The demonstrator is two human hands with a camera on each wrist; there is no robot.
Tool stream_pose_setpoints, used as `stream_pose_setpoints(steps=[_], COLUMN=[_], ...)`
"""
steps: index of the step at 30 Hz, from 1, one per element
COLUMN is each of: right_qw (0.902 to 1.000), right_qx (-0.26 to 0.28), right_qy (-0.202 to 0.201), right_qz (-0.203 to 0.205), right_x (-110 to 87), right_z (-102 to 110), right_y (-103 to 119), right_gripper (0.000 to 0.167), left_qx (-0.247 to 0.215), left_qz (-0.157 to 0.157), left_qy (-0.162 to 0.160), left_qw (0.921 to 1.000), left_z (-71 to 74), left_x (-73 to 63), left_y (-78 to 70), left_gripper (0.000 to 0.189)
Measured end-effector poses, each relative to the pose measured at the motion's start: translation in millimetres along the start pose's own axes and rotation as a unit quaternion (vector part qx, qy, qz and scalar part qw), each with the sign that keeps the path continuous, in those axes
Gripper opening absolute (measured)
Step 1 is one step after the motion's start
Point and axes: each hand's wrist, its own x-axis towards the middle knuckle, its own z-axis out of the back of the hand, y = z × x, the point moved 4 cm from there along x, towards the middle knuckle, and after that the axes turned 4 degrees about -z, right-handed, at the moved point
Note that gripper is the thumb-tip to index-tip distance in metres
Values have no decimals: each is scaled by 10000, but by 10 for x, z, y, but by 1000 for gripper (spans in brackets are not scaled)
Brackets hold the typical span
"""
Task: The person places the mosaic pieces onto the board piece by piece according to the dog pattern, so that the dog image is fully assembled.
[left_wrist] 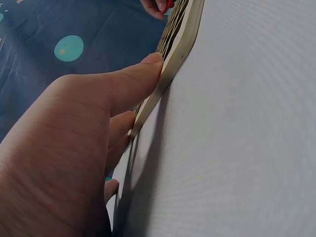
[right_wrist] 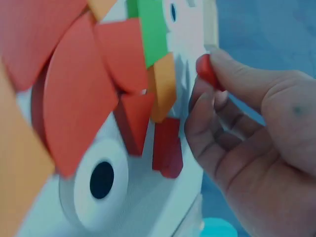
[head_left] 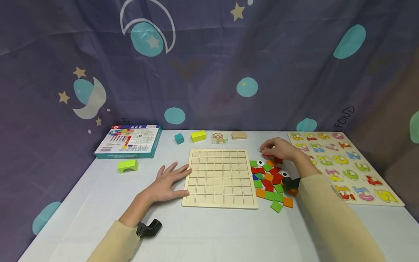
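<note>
My left hand [head_left: 167, 185] lies with spread fingers at the left side of a pale wooden grid board [head_left: 222, 178]. In the left wrist view its thumb [left_wrist: 138, 81] touches the board's edge. Beyond the board's far right corner, my right hand [head_left: 279, 149] pinches a small red piece [right_wrist: 207, 70] between thumb and fingers. Below that hand lies a loose pile of red, green and orange flat pieces, with round eye pieces [head_left: 260, 163] among them. A green square [head_left: 276, 206] and an orange square [head_left: 288, 202] sit at the pile's near end.
A number puzzle board [head_left: 392, 185] lies at the right, partly behind my right forearm. At the left are a flat box [head_left: 127, 145] and a green arch block [head_left: 128, 165]. Along the back stand a teal cube [head_left: 179, 138], yellow block [head_left: 198, 136], patterned tile [head_left: 219, 138] and wooden block [head_left: 239, 135].
</note>
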Motion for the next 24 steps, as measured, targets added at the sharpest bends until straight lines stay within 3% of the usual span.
stream_pose_setpoints(steps=[10, 16, 24], right_qw=[9934, 9871, 9827], right_qx=[899, 1375, 1507], right_qy=[-331, -183, -131], right_qz=[636, 795, 1067], right_x=[115, 191, 291], right_z=[-158, -364, -639], right_y=[285, 537, 955], right_gripper=[22, 21, 19], left_qx=[15, 50, 63], left_qz=[19, 65, 82], left_qy=[13, 12, -32], left_qw=[10000, 10000, 9999], left_z=[-4, 1, 2], left_x=[-2, -8, -4], left_y=[4, 15, 5], left_gripper=[79, 81, 82])
